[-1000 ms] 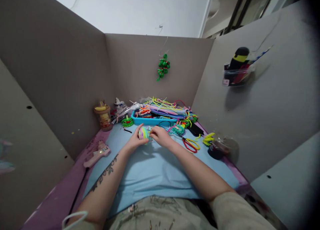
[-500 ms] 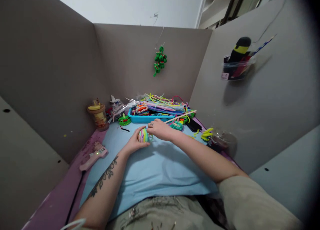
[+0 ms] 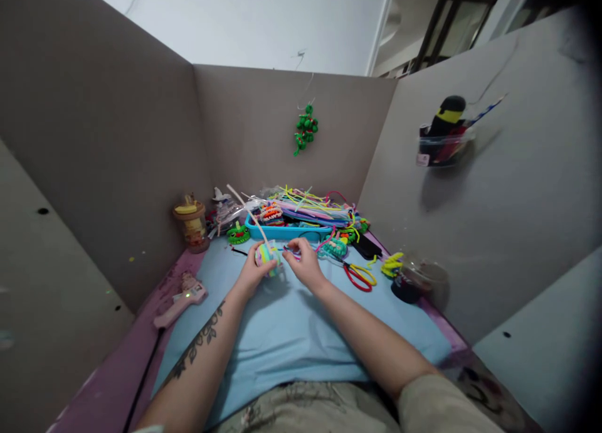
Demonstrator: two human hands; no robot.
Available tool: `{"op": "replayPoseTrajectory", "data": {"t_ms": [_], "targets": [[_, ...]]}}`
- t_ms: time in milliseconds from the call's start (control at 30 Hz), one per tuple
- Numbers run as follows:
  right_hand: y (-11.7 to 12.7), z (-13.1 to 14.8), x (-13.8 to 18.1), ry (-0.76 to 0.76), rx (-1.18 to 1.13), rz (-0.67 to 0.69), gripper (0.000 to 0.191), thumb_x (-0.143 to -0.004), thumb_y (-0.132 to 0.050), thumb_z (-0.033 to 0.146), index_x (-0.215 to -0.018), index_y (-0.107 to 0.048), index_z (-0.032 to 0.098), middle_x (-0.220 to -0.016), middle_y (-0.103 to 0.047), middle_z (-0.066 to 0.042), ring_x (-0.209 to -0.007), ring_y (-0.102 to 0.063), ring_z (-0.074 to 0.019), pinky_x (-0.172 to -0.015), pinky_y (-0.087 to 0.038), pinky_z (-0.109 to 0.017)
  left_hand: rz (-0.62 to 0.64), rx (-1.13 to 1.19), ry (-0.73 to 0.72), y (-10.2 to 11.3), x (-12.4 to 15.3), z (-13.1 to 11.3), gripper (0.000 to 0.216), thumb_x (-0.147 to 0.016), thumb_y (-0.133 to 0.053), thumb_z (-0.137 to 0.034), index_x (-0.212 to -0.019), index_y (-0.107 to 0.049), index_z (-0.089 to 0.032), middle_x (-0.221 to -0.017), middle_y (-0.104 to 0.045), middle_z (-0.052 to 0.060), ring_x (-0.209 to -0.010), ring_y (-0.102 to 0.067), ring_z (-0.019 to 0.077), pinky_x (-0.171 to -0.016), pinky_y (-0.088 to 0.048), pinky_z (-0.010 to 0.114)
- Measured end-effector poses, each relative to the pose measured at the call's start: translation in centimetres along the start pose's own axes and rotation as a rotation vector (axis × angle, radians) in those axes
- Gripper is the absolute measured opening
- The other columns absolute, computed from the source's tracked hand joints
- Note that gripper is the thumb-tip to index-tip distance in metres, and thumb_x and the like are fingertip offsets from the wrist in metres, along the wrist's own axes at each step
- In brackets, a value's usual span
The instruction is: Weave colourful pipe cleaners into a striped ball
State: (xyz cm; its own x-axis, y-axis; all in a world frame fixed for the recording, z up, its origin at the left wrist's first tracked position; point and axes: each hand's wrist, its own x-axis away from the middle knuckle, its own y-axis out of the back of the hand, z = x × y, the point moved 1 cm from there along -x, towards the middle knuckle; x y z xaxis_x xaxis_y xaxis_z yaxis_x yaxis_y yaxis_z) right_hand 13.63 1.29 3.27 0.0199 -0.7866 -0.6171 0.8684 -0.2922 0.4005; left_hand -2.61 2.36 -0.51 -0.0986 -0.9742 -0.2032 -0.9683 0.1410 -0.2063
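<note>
1. The left hand (image 3: pixel 249 273) reaches forward and inward, its thumb and fingers curved around a pastel striped piece (image 3: pixel 266 259), gripping it over the blue sheet (image 3: pixel 291 332).
2. A pale strand (image 3: pixel 249 213) rises from behind that piece, slanting up and leftward beyond the left hand.
3. The right hand (image 3: pixel 305 267) is just beside the piece on its right, partly open, with fingers bent and tips turned toward the left hand. Thin coloured strands show by the fingertips; whether it grips them, I cannot tell.
4. Both forearms run forward from the body and converge, so the hands are close together, though apart.
5. Beyond the hands is a blue tray (image 3: pixel 301 233) heaped with coloured strands (image 3: pixel 310 213).
6. Right of the right hand lie scissors (image 3: pixel 347 270) with red and yellow handles.
7. Left of the left hand, a pink glue gun (image 3: pixel 179 305) rests at the sheet's edge on the purple counter (image 3: pixel 110 376).
</note>
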Motion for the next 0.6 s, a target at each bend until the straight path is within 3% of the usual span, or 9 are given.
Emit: {"op": "replayPoseTrajectory", "data": {"t_ms": [33, 100, 267, 433, 533, 600], "targets": [[-0.7, -0.5, 0.6, -0.133, -0.138, 0.021, 0.022, -0.078, -0.056, 0.034, -0.092, -0.059, 0.018, -0.084, -0.06, -0.005, -0.075, -0.053, -0.0177, -0.07, -0.044, -0.031, -0.011, 0.022, 0.006, 0.1, 0.0, 0.1, 0.077, -0.061, -0.078, -0.032, -0.126, -0.038, -0.021, -0.109, -0.06, 0.007, -0.094, -0.061, 0.0196, -0.08, -0.05, 0.03], [-1.8, -1.3, 1.5, -0.262, -0.337, 0.101, 0.025, -0.075, -0.059, 0.04, -0.088, -0.061, 0.018, -0.08, -0.06, -0.003, -0.071, -0.053, -0.0163, -0.065, -0.043, -0.028, 0.005, 0.033, 0.013, 0.1, 0.0, 0.2, 0.079, -0.06, -0.079, -0.033, -0.127, -0.037, -0.021, -0.109, -0.06, 0.007, -0.093, -0.061, 0.0197, -0.078, -0.05, 0.03], [-3.1, -1.9, 2.3, -0.201, -0.466, 0.142, 0.027, -0.075, -0.06, 0.042, -0.063, -0.062, 0.018, -0.079, -0.06, -0.003, -0.082, -0.053, -0.0181, -0.08, -0.041, -0.031, 0.071, -0.022, -0.036, -0.3, 0.5, 0.5, 0.081, -0.062, -0.078, -0.033, -0.127, -0.032, -0.021, -0.11, -0.06, 0.008, -0.094, -0.061, 0.019, -0.079, -0.05, 0.029], [-3.3, -2.5, 3.2, -0.239, -0.477, 0.124, 0.022, -0.078, -0.057, 0.039, -0.074, -0.066, 0.019, -0.092, -0.063, -0.005, -0.094, -0.054, -0.0199, -0.09, -0.039, -0.035, 0.115, -0.087, -0.056, -0.8, 0.7, 0.8, 0.081, -0.064, -0.077, -0.036, -0.129, -0.03, -0.023, -0.114, -0.059, 0.008, -0.099, -0.06, 0.0205, -0.086, -0.049, 0.033], [-3.2, -2.6, 3.5, -0.194, -0.407, 0.136, 0.021, -0.079, -0.056, 0.037, -0.076, -0.065, 0.019, -0.096, -0.062, -0.005, -0.099, -0.052, -0.0199, -0.093, -0.038, -0.035, 0.099, -0.116, -0.061, -0.6, 0.4, 0.9, 0.068, -0.07, -0.07, -0.044, -0.127, -0.041, -0.022, -0.12, -0.057, 0.008, -0.107, -0.056, 0.0228, -0.088, -0.047, 0.034], [-3.2, -2.6, 3.6, -0.156, -0.371, 0.138, 0.02, -0.079, -0.056, 0.036, -0.074, -0.063, 0.018, -0.096, -0.061, -0.006, -0.097, -0.053, -0.0193, -0.093, -0.038, -0.035, 0.061, -0.108, -0.083, -0.3, 0.1, 1.0, 0.055, -0.071, -0.067, -0.049, -0.115, -0.055, -0.019, -0.125, -0.055, 0.009, -0.115, -0.052, 0.0255, -0.092, -0.044, 0.034]]}}
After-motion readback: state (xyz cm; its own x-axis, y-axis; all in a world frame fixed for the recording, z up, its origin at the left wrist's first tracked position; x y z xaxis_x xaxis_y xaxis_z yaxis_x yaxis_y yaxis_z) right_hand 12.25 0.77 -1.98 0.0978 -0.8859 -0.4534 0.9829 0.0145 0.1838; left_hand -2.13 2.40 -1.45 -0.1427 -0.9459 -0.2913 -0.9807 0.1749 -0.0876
